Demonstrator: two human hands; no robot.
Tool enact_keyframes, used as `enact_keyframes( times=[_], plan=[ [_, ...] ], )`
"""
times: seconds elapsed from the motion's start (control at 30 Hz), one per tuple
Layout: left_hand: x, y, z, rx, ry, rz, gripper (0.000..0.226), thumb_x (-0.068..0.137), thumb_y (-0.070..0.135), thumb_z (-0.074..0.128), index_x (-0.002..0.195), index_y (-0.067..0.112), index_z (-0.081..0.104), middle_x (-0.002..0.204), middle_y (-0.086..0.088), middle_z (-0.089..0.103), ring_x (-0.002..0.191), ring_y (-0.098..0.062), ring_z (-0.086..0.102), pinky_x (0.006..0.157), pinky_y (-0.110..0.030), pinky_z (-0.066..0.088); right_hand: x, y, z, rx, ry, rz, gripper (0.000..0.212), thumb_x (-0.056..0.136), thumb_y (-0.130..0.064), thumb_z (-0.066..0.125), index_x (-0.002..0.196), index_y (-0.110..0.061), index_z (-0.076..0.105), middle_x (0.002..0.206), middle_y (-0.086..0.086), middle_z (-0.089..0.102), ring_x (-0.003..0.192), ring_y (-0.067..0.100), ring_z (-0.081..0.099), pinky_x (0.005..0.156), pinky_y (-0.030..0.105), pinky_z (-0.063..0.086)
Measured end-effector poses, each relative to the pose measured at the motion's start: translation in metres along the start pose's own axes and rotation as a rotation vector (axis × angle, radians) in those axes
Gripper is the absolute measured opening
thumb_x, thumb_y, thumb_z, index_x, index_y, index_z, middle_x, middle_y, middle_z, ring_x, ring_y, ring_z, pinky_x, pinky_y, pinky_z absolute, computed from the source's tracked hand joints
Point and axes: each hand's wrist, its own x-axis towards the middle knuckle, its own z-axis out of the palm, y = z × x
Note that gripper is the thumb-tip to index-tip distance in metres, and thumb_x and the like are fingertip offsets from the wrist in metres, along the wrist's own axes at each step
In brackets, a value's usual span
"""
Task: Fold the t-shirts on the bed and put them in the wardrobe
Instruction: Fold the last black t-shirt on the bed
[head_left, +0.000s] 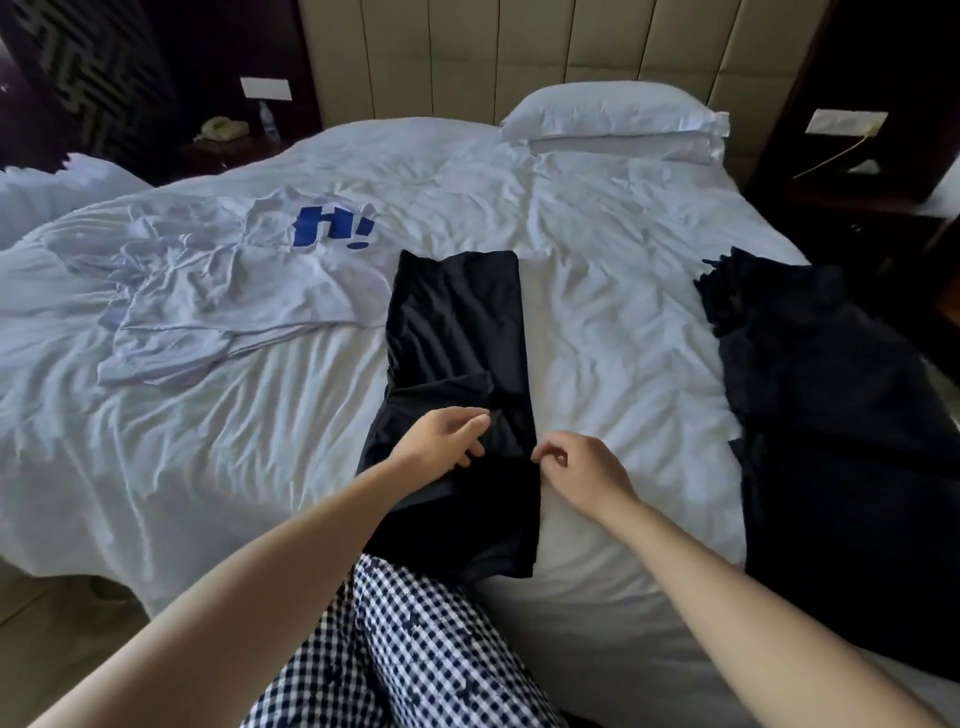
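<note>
A black t-shirt (460, 332) lies on the white bed (597, 291), folded lengthwise into a long narrow strip that runs from the near edge toward the middle. My left hand (447, 439) rests on the strip's lower part with its fingers loosely curled on the cloth. At the strip's right edge my right hand (576, 467) pinches the fabric with curled fingers. A crumpled white t-shirt (223, 291) with a blue print lies to the left. Another dark garment (821, 395) is spread unfolded at the right edge of the bed.
A white pillow (618, 122) lies at the headboard. On the left a dark nightstand holds a telephone (221, 127) and a bottle (267, 119). Another nightstand (852, 202) stands at the right. My checked trousers (415, 649) press against the bed's near edge.
</note>
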Motion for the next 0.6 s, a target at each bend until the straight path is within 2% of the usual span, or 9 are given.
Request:
enact_keyframes(
  times=[0.07, 0.17, 0.23, 0.27, 0.33, 0.37, 0.47, 0.53, 0.6],
  plan=[
    [-0.001, -0.013, -0.016, 0.195, 0.169, 0.075, 0.021, 0.097, 0.034, 0.054, 0.112, 0.03, 0.068, 0.079, 0.013, 0.07, 0.07, -0.005, 0.063, 0.076, -0.034, 0.055, 0.007, -0.015, 0.003, 0.011, 0.138, 0.008, 0.018, 0.087, -0.017, 0.051, 0.082, -0.027, 0.065, 0.081, -0.013, 0.065, 0.069, 0.004, 0.055, 0.062, 0.025, 0.041],
    [-0.004, -0.03, -0.037, 0.449, 0.314, 0.183, 0.022, 0.094, 0.021, 0.056, 0.11, 0.028, 0.07, 0.1, 0.012, 0.062, 0.096, -0.014, 0.061, 0.083, -0.032, 0.049, 0.022, -0.039, 0.012, 0.053, 0.216, -0.081, 0.02, 0.088, -0.016, 0.051, 0.093, -0.027, 0.066, 0.091, -0.016, 0.063, 0.083, 0.003, 0.055, 0.067, 0.02, 0.042],
    [-0.004, -0.042, -0.044, 0.6, 0.337, 0.269, 0.029, 0.094, 0.017, 0.055, 0.119, 0.025, 0.067, 0.116, 0.006, 0.06, 0.112, -0.018, 0.054, 0.091, -0.034, 0.046, 0.034, -0.05, 0.021, -0.004, 0.124, -0.159, 0.032, 0.092, -0.014, 0.047, 0.115, -0.027, 0.066, 0.112, -0.015, 0.063, 0.108, 0.003, 0.053, 0.083, 0.019, 0.043],
    [-0.004, -0.048, -0.046, 0.676, 0.336, 0.296, 0.032, 0.094, 0.017, 0.055, 0.123, 0.026, 0.065, 0.123, 0.005, 0.058, 0.118, -0.019, 0.051, 0.096, -0.035, 0.044, 0.042, -0.053, 0.026, -0.057, 0.063, -0.202, 0.039, 0.094, -0.012, 0.044, 0.126, -0.026, 0.061, 0.127, -0.012, 0.06, 0.123, 0.004, 0.047, 0.095, 0.02, 0.04],
    [-0.001, -0.063, -0.044, 0.776, 0.338, 0.323, 0.037, 0.092, 0.014, 0.057, 0.127, 0.026, 0.062, 0.132, 0.003, 0.055, 0.126, -0.023, 0.048, 0.101, -0.038, 0.041, 0.056, -0.053, 0.038, -0.213, -0.044, -0.28, 0.049, 0.098, -0.008, 0.037, 0.143, -0.024, 0.047, 0.152, -0.006, 0.041, 0.144, 0.009, 0.026, 0.118, 0.028, 0.023],
    [0.0, -0.07, -0.043, 0.8, 0.342, 0.326, 0.039, 0.092, 0.013, 0.058, 0.129, 0.025, 0.061, 0.135, 0.0, 0.055, 0.129, -0.025, 0.048, 0.103, -0.041, 0.041, 0.063, -0.051, 0.043, -0.295, -0.092, -0.293, 0.052, 0.1, -0.008, 0.034, 0.148, -0.024, 0.038, 0.158, -0.004, 0.029, 0.148, 0.011, 0.015, 0.122, 0.032, 0.012],
    [0.0, -0.092, -0.042, 0.844, 0.335, 0.323, 0.041, 0.1, 0.024, 0.043, 0.141, 0.024, 0.051, 0.149, -0.002, 0.046, 0.141, -0.024, 0.038, 0.114, -0.04, 0.031, 0.07, -0.034, 0.059, -0.434, -0.196, -0.22, 0.051, 0.105, -0.027, 0.025, 0.155, -0.03, 0.017, 0.164, -0.003, 0.004, 0.15, 0.012, -0.007, 0.122, 0.037, -0.004],
    [-0.004, -0.106, -0.042, 0.855, 0.308, 0.327, 0.051, 0.102, 0.039, 0.023, 0.148, 0.026, 0.041, 0.156, 0.0, 0.033, 0.147, -0.018, 0.025, 0.121, -0.035, 0.016, 0.068, -0.023, 0.068, -0.463, -0.203, -0.185, 0.057, 0.1, -0.048, 0.014, 0.155, -0.033, 0.01, 0.164, -0.004, -0.001, 0.15, 0.011, -0.009, 0.121, 0.037, -0.008],
    [-0.006, -0.112, -0.042, 0.83, 0.289, 0.33, 0.056, 0.101, 0.048, 0.019, 0.151, 0.027, 0.035, 0.16, 0.002, 0.023, 0.15, -0.014, 0.013, 0.122, -0.035, 0.008, 0.067, -0.016, 0.074, -0.465, -0.171, -0.198, 0.072, 0.088, -0.059, 0.0, 0.155, -0.034, 0.009, 0.164, -0.004, -0.001, 0.15, 0.011, -0.007, 0.121, 0.037, -0.009]
  ],
)
